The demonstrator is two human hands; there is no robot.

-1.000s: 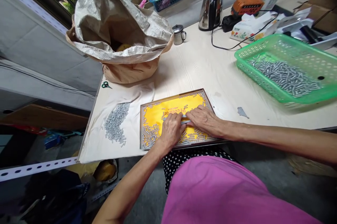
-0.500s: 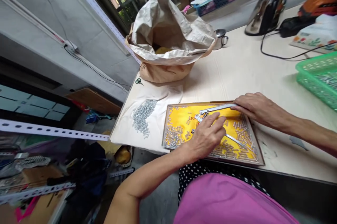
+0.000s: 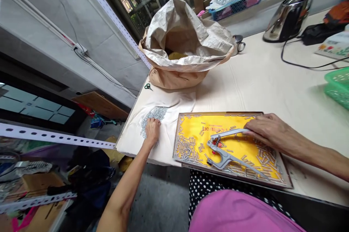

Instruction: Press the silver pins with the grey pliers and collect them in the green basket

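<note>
My left hand (image 3: 152, 130) reaches down onto a pile of small silver metal pins (image 3: 160, 112) on white cloth. Its fingers are curled together and hide whatever is between them. With my right hand (image 3: 261, 128) I grip the upper handle of a silver spring-loaded hand plier (image 3: 225, 158), its handles spread apart. The plier rests over a shallow tray with a brown rim (image 3: 218, 113) and a yellow lining. Many small metal pieces (image 3: 187, 148) lie in the tray, thickest at its left end and lower right.
A large paper sack (image 3: 180, 76) stands open behind the tray. Green-handled scissors (image 3: 148, 86) lie near the table's left edge. Farther back are a lidded metal cup (image 3: 239, 45), a kettle (image 3: 290, 14) with a black cord, and a green basket (image 3: 336, 86) at right.
My left hand has moved left from the plier to the pin pile, leaving the plier uncovered. My right hand stays on the handle. The whole view has shifted slightly.
</note>
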